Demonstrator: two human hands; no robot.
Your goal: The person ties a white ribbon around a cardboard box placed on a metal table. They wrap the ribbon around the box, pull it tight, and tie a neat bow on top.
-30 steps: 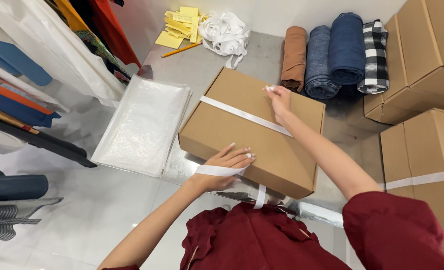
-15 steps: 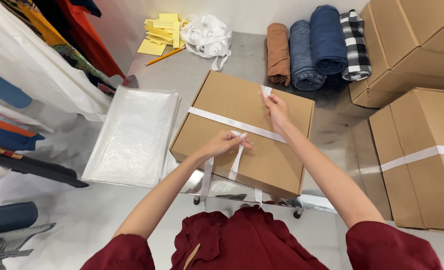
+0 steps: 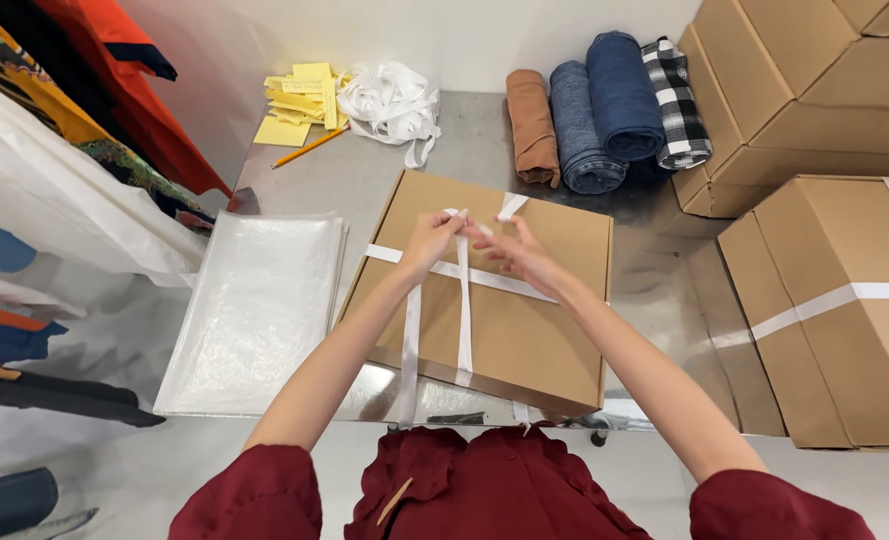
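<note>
a grey metal table (image 3: 384, 180) is seen from above, set against a pale wall; a flat cardboard box (image 3: 524, 340) lies in the middle of it, its long axis running from the near table edge away toward the wall, slightly turned so that the far end leans to the right; a white ribbon (image 3: 462, 320) is wrapped around the box, one band crossing it from side to side and two strands running lengthwise down to the near edge; the left hand (image 3: 432, 240) and the right hand (image 3: 509, 252) are held close together just above the crossing, the fingers of each pinched on the ribbon ends, the two hands not clasped to one another; a stack of clear plastic bags (image 3: 254, 310) lies just beside the box on the left; yellow paper notes (image 3: 299, 100), a pencil (image 3: 309, 147) and a loose heap of white ribbon (image 3: 394, 100) are seen at the far edge; rolled fabrics (image 3: 604, 110) in brown, blue and check lie beyond the box; more cardboard boxes (image 3: 834, 300), one banded in white, are stacked at the right; hanging garments (image 3: 74, 120) are seen at the left.
</note>
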